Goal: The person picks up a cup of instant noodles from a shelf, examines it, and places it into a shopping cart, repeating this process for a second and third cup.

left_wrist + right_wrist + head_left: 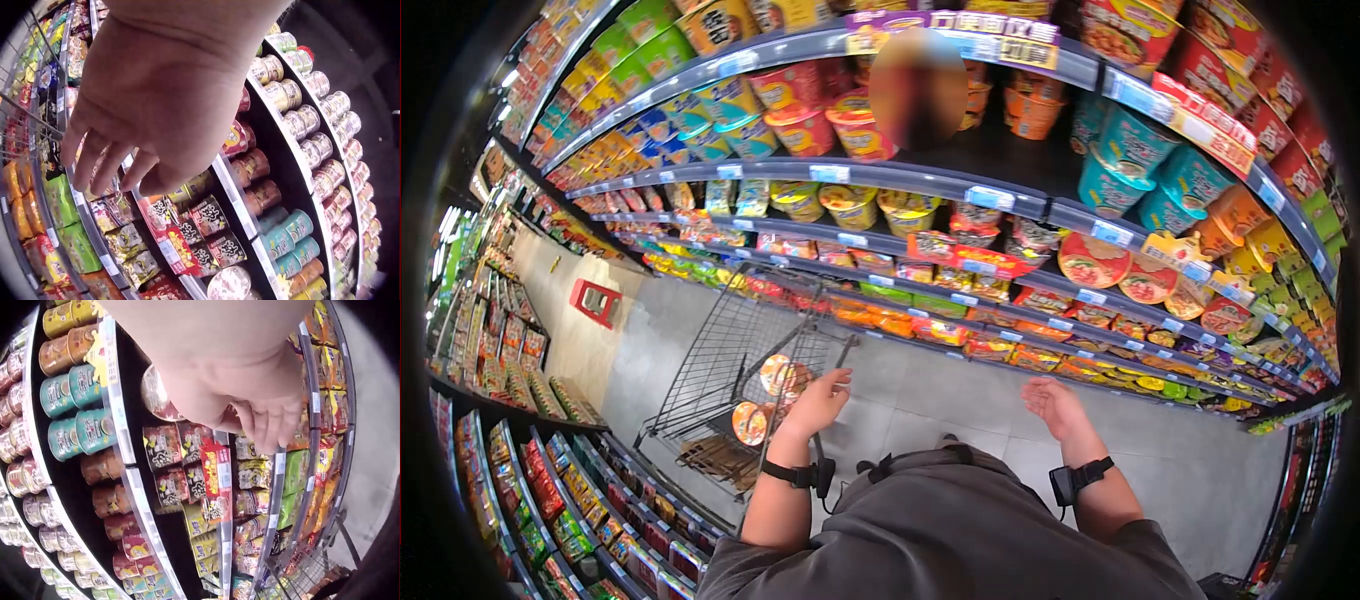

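My left hand [820,402] hangs beside the wire shopping cart [700,345], overlapping its near side in the head view. In the left wrist view its fingers [103,159] are loosely bent and nothing is in them. Two round-lidded noodle bowls [750,423] lie in the cart, along with something brown and flat at its bottom. To the right, my right hand [1055,405] is held out over the floor before the shelves. The right wrist view shows its relaxed fingers [272,425] holding nothing, in front of packaged noodles.
A curved shelf unit [940,190] spans the front, stocked with cup noodles such as teal tubs [1125,155] above and bagged noodles [880,318] below. Behind the cart on the left are more racks [550,490]. A red stool [595,302] stands farther off on the floor.
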A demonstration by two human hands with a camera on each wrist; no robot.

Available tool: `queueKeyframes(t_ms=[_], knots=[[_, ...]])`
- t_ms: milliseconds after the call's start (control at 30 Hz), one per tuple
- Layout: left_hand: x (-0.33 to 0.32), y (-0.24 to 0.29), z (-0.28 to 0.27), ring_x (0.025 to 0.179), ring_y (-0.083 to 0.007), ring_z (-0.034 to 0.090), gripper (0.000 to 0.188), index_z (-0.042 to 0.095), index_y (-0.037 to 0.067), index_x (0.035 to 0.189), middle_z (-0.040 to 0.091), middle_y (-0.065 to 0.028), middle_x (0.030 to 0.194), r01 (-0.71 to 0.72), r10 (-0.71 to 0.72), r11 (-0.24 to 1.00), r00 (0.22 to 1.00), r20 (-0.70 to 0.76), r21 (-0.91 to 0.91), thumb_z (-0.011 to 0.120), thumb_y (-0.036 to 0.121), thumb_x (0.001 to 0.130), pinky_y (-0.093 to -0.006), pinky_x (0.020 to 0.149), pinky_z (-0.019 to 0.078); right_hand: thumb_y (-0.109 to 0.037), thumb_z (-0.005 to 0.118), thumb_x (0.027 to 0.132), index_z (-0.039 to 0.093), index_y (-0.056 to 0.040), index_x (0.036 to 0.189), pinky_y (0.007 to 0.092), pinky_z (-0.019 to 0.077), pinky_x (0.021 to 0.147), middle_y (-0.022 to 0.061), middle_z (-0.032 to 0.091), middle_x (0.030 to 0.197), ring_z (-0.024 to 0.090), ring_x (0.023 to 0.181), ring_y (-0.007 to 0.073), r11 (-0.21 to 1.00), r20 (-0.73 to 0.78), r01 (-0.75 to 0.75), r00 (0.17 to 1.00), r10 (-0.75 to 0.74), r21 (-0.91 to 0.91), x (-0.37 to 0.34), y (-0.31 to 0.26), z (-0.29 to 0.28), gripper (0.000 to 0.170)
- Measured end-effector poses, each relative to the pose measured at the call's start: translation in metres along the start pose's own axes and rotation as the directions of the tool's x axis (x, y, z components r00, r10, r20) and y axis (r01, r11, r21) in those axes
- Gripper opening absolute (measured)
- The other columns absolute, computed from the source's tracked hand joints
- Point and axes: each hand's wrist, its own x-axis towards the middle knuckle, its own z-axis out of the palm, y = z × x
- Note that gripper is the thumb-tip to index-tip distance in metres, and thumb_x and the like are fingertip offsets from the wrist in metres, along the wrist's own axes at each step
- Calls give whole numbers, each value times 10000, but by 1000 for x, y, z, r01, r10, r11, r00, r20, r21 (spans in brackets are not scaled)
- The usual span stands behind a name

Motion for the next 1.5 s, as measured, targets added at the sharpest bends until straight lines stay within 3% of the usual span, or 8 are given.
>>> queueKeyframes(t_ms=[200, 367, 733, 1033, 1167, 1233, 1400, 1500], knots=[[40, 27, 40, 1105, -292, 695, 460, 552, 20, 1426, 690, -210, 1269, -46, 46, 999, 997, 54, 5, 611, 152, 990, -384, 950, 542, -115, 520, 988, 637, -20, 1247, 409, 525, 956, 135, 703, 1207, 676, 1118, 269, 995, -22, 86, 996, -85, 41, -13, -29, -48, 300], [51, 58, 36, 1108, -303, 698, 464, 555, 12, 1420, 694, -214, 1266, -21, 18, 999, 998, 62, 45, 621, 144, 980, -390, 944, 545, -129, 536, 993, 634, -20, 1268, 411, 520, 968, 137, 703, 1233, 675, 1127, 268, 994, 44, 106, 993, -108, 42, -4, -46, -45, 311], [96, 91, -51, 1183, -290, 668, 406, 606, 19, 1373, 688, -198, 1287, -155, 167, 986, 949, -268, 67, 616, 90, 973, -395, 995, 519, -123, 542, 1020, 614, -18, 1303, 389, 527, 970, 157, 693, 1272, 670, 1176, 273, 990, 219, 141, 966, -140, 12, 25, -120, 45, 311], [172, 133, -155, 1218, -307, 631, 427, 581, 12, 1385, 653, -173, 1310, -370, 399, 917, 820, -409, 153, 600, -9, 959, -381, 1037, 482, -152, 600, 995, 555, -3, 1390, 413, 484, 1070, 174, 642, 1356, 620, 1259, 285, 944, 469, 330, 835, -287, -9, 60, -186, 154, 424], [208, 148, -196, 1225, -308, 623, 445, 579, 16, 1391, 645, -179, 1328, -418, 448, 893, 805, -388, 165, 601, -14, 947, -379, 1054, 468, -183, 641, 966, 483, 22, 1483, 446, 406, 1161, 208, 571, 1469, 539, 1382, 313, 923, 556, 383, 774, -302, -32, 78, -222, 210, 578], [220, 166, -211, 1273, -325, 605, 471, 566, 11, 1412, 633, -187, 1366, -456, 476, 878, 809, -344, 143, 603, -13, 943, -384, 1085, 451, -154, 612, 973, 430, 27, 1527, 458, 376, 1192, 214, 524, 1524, 490, 1436, 324, 869, 621, 493, 671, -405, 34, 88, -237, 236, 611], [252, 189, -229, 1415, -365, 507, 560, 484, -19, 1490, 555, -233, 1485, -558, 573, 820, 800, -180, 129, 605, 6, 944, -401, 1167, 389, -62, 610, 900, 296, 33, 1603, 480, 182, 1280, 219, 273, 1683, 233, 1581, 344, 831, 593, 539, 627, -505, 138, 113, -274, 298, 776], [271, 187, -231, 1436, -404, 471, 607, 421, -53, 1522, 510, -285, 1508, -589, 600, 800, 794, -103, 119, 611, 44, 954, -420, 1181, 374, -41, 601, 887, 254, 28, 1619, 487, 140, 1290, 209, 232, 1698, 181, 1595, 344, 781, 575, 603, 585, -572, 164, 129, -284, 321, 813]])
